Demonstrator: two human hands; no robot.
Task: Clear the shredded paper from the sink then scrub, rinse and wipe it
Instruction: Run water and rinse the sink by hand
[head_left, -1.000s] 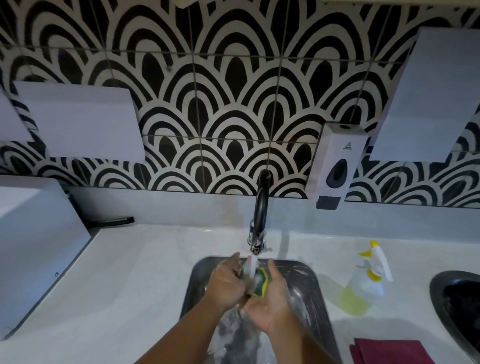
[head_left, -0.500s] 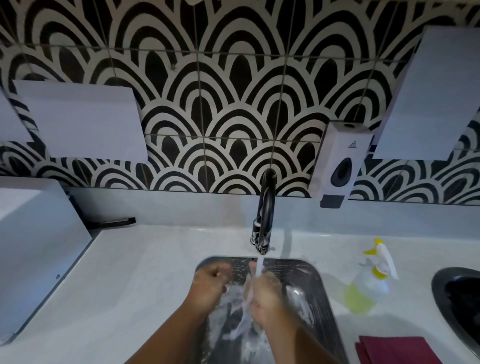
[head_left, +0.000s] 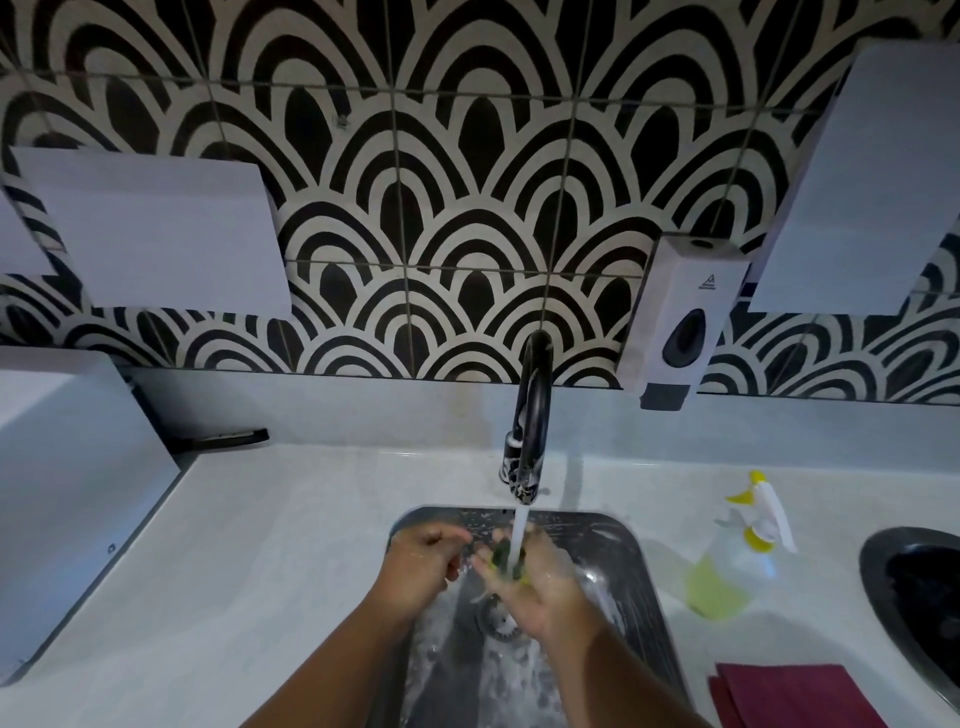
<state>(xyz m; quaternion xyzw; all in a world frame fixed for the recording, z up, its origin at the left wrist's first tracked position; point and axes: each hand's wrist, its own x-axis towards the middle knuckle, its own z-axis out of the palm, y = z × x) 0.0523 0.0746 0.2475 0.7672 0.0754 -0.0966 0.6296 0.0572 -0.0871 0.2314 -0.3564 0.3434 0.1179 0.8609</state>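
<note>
Fingers (head_left: 544, 546) of the right hand (head_left: 540, 592) were curled round a green-yellow sponge (head_left: 505, 562), held under the water stream (head_left: 519, 535) from the black faucet (head_left: 531, 415), above the drain (head_left: 498, 621) of the sink (head_left: 641, 577). Left hand (head_left: 415, 569) was just beside it, its fingers curled in w/ nothing visible in them. Sink floor was wet & foamy. On the tabletop (head_left: 291, 545), right of the sink: spray bottle (head_left: 737, 561) w/ yellow liquid, and a dark red cloth (head_left: 789, 693) nr the front edge.

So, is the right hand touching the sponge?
Touching. In the head view the right hand grips the sponge, fingers curled round it.
</note>
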